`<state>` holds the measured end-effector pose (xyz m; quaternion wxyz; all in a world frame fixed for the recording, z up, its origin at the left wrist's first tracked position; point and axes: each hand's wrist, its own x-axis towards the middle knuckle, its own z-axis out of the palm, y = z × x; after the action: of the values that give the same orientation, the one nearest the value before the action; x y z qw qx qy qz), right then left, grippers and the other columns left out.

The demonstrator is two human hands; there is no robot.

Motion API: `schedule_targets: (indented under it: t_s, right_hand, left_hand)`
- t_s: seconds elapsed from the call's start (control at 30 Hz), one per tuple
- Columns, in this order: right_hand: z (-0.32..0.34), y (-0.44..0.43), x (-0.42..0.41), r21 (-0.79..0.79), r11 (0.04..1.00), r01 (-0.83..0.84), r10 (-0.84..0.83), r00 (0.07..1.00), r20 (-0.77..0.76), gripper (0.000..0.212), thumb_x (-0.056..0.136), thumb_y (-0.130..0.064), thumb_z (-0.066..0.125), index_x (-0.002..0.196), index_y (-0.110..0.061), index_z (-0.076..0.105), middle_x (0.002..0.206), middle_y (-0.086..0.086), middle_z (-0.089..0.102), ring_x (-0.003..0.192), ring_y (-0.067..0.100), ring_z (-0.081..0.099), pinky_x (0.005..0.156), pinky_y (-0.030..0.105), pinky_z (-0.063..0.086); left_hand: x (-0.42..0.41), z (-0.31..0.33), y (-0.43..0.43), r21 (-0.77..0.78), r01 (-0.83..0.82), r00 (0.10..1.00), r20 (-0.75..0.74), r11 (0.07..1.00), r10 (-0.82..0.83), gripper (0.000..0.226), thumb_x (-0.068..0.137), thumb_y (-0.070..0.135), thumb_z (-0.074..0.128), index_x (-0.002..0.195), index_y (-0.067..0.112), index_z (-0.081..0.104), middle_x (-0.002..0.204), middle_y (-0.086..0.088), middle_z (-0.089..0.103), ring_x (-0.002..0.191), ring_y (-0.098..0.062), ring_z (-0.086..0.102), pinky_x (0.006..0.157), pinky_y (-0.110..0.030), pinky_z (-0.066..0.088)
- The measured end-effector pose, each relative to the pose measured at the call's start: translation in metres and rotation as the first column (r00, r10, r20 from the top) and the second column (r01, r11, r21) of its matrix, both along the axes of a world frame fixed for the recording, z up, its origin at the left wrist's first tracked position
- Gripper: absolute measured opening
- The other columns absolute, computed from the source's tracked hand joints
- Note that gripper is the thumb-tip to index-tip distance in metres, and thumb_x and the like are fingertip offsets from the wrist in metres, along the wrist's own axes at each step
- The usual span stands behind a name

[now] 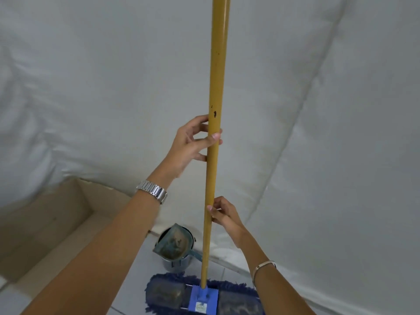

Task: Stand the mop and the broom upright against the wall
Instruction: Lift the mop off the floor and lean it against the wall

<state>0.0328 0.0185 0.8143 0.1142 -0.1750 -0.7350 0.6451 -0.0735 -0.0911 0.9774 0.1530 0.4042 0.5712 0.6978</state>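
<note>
One mop [214, 142], a single yellow pole rising from one blue fringed head on the floor tiles. Two hands on that pole: one left hand [192, 146] higher up, one right hand [223, 215] lower down. Two wrist pieces, one each: one metal-link watch [152, 191] on the left wrist, one thin bracelet [263, 267] on the right. One dustpan [176, 243], resting on top of one dark bucket [177, 264] at the foot of the white sheeting. One open cardboard box [45, 223] at the left edge of the floor. One small label on the mop head's blue plate
</note>
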Motion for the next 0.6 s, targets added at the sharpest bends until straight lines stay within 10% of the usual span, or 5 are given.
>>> schedule_targets:
  t_s: [0.6]
  right_hand:
    - [-0.016,-0.212,-0.257,0.131,0.991,0.032,-0.027,0.999,-0.038,0.029,0.074,0.001,0.069,0.073,-0.026,0.060,0.077,0.002,0.064,0.075,0.020,0.061,0.077,0.040,0.056]
  left_hand:
    - [-0.244,-0.019,-0.212,-0.138,0.067,0.998,-0.003,0.988,-0.068,0.048,0.087,0.009,0.061,0.133,0.012,0.047,0.109,0.001,0.058,0.102,-0.018,0.066,0.066,-0.036,0.058]
